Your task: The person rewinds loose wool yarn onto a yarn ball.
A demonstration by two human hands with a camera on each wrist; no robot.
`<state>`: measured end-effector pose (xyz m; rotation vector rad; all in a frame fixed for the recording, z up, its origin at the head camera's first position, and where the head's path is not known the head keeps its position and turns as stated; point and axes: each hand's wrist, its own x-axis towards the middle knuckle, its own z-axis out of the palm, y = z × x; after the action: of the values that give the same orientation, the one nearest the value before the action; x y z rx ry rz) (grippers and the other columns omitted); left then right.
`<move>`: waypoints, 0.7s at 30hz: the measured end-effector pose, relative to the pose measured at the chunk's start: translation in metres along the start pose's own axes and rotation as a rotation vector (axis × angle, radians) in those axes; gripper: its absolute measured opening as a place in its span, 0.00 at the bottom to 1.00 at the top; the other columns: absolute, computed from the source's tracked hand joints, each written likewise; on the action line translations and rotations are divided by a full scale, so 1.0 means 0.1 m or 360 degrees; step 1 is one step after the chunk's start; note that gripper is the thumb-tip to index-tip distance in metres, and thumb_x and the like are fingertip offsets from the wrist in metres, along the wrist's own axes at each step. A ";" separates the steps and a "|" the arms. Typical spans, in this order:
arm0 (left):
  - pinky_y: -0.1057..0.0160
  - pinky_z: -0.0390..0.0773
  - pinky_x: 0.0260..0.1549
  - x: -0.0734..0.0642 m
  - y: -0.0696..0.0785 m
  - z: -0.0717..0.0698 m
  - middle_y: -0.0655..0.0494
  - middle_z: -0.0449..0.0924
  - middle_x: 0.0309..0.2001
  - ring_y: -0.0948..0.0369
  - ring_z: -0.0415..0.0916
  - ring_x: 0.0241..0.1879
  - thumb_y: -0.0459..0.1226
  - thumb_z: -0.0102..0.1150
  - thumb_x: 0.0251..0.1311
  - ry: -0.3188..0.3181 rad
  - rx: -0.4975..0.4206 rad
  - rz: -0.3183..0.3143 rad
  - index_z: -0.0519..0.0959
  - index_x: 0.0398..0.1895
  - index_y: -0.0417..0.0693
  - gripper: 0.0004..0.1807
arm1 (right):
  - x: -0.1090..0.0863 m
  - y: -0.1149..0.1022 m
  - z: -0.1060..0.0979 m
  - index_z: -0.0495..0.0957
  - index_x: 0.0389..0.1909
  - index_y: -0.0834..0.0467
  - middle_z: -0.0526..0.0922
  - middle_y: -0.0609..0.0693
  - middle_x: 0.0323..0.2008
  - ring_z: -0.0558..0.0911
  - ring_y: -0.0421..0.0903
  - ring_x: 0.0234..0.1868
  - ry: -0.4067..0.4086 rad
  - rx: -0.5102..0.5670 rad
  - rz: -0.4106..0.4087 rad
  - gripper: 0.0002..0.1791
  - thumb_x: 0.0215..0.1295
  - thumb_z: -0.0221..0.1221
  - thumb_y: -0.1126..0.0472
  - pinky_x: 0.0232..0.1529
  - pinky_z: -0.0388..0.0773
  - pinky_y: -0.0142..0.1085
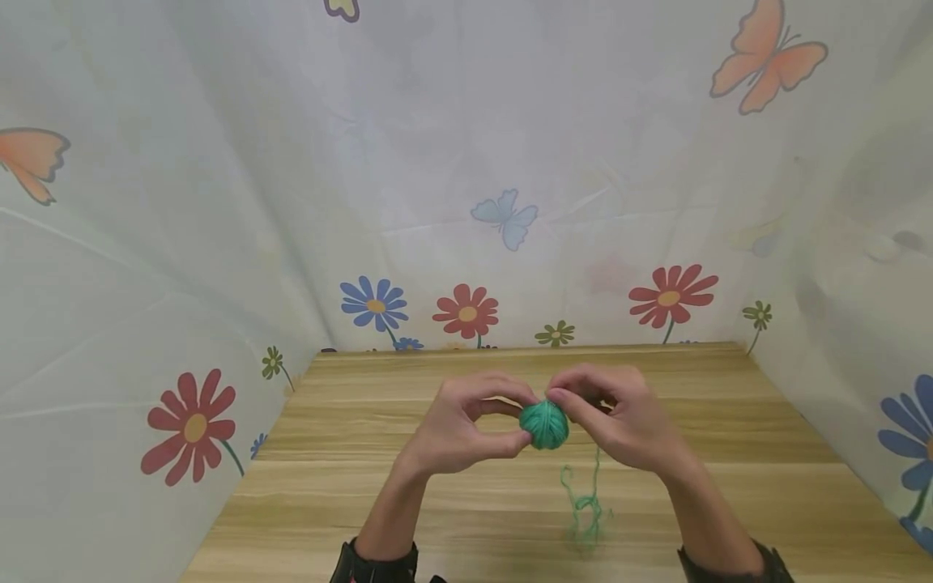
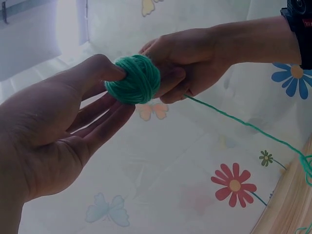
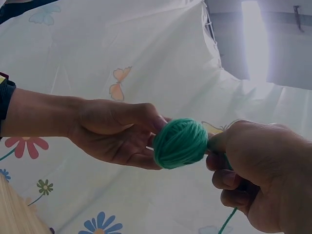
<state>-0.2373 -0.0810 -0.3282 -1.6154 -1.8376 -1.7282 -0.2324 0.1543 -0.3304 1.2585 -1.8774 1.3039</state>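
Note:
A small ball of green yarn (image 1: 544, 425) is held up above the table between both hands. My left hand (image 1: 474, 421) pinches it from the left, thumb below and fingers above in the head view. At the ball's upper right, my right hand (image 1: 615, 413) grips the yarn strand with curled fingers, its fingertips touching the ball. From beneath the right hand the strand (image 2: 243, 123) runs off in the left wrist view. Its loose, tangled tail (image 1: 586, 514) shows over the tabletop below the right hand. The right wrist view shows the ball (image 3: 180, 144) wound in many layers.
A wood-grain table (image 1: 350, 486) lies beneath the hands. Around it hangs a pale curtain (image 1: 437, 146) printed with flowers and butterflies, close behind the table's far edge and along both sides. A bright light (image 3: 256, 44) shines overhead in the wrist views.

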 end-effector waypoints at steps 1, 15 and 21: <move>0.50 0.88 0.47 0.00 0.00 0.00 0.34 0.83 0.45 0.53 0.82 0.48 0.16 0.67 0.50 -0.0003 -0.0007 0.0002 0.81 0.47 0.23 0.18 | -0.01 0.03 0.00 0.85 0.38 0.63 0.75 0.43 0.19 0.65 0.32 0.15 0.0007 0.0001 0.0015 0.18 0.53 0.63 0.86 0.08 0.60 0.27; 0.49 0.89 0.45 -0.02 -0.04 0.00 0.30 0.81 0.44 0.50 0.81 0.47 0.13 0.66 0.47 0.0032 -0.0085 0.0079 0.79 0.47 0.21 0.20 | -0.05 0.14 -0.03 0.86 0.41 0.57 0.74 0.44 0.19 0.69 0.38 0.16 0.0163 -0.0276 0.0447 0.07 0.66 0.66 0.71 0.11 0.67 0.28; 0.46 0.88 0.45 -0.07 -0.13 -0.03 0.30 0.81 0.46 0.47 0.81 0.49 0.14 0.67 0.49 0.0086 -0.0134 0.0098 0.79 0.49 0.21 0.21 | -0.05 0.16 0.00 0.88 0.40 0.54 0.78 0.42 0.20 0.71 0.37 0.16 -0.0014 -0.0335 0.0503 0.04 0.68 0.67 0.64 0.12 0.71 0.27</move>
<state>-0.2457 -0.0839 -0.3400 -1.6206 -1.6945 -1.8273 -0.2446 0.1577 -0.3414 0.8879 -2.2203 1.2117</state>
